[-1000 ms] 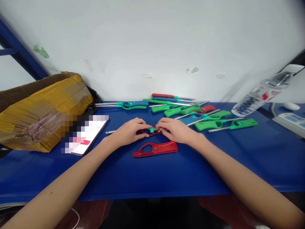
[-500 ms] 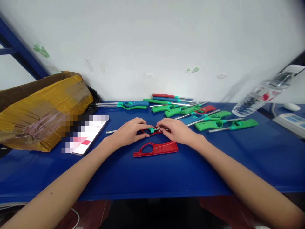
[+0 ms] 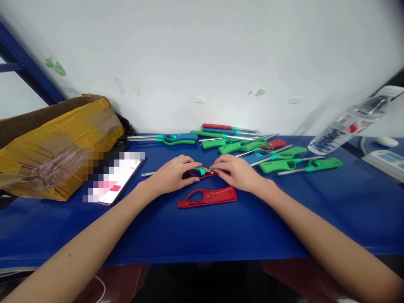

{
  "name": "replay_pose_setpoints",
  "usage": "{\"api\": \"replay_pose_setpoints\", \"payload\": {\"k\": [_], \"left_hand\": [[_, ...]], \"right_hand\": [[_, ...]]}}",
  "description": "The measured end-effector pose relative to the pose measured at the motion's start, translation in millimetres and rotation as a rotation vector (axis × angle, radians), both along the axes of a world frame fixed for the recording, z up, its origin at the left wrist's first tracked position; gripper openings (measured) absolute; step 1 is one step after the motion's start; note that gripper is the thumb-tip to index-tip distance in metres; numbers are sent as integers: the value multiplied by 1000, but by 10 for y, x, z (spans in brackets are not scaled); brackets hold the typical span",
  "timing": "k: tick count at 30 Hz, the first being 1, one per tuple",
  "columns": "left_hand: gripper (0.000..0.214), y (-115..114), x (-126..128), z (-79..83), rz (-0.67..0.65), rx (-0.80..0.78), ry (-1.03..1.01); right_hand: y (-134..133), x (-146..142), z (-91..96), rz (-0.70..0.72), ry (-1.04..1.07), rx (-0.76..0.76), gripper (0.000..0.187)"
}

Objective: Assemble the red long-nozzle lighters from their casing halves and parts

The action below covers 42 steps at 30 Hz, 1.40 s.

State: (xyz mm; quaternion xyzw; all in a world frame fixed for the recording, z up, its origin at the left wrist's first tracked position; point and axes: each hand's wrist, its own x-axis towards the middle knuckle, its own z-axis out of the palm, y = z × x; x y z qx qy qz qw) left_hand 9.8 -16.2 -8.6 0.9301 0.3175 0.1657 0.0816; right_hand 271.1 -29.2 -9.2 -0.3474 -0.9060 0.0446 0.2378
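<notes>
An opened red utility lighter [image 3: 206, 174] lies on the table between my hands, its green trigger and small inner parts bared. My left hand [image 3: 172, 174] grips its front end near the trigger, thumb below and fingers above. The metal tube [image 3: 147, 174] sticks out to the left beyond that hand. At the other end, my right hand [image 3: 232, 171] has its thumb and fingertips closed on the handle part; what they pinch inside is too small to make out. Nearer to me lies the loose red shell half [image 3: 208, 196], hollow side up.
Several green, blue and red lighters [image 3: 277, 165] are piled at the back right, and a blue-green one [image 3: 178, 138] lies at the back left. On the left are a phone [image 3: 121, 179] and a taped carton [image 3: 59, 155]. A water bottle [image 3: 350, 122] stands at right.
My right fingers have shifted slightly right and back on the opened lighter, showing a bit more of its inner parts. My left hand keeps its hold.
</notes>
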Motion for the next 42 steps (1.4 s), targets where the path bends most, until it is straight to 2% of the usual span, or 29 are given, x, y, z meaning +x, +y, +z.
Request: {"api": "replay_pose_setpoints", "payload": {"k": [6,14,21,32,42], "left_hand": [[44,22,-47,3,39,14,-24],[33,-2,-33,22,-42,56,-35],[31,-2,-11,16,-52,48,-29],[32,19,-8,-23,-90,-9,-59],[34,-22,30,48,-45,-84,-99]], "right_hand": [[3,58,53,-14,-7,-2,29],[-17,75,104,-13,-48,-52,24],[-8,86,90,-1,-53,-64,24],[-17,70,78,-3,-41,-95,21],[-6,62,48,-15,-21,-75,19]]}}
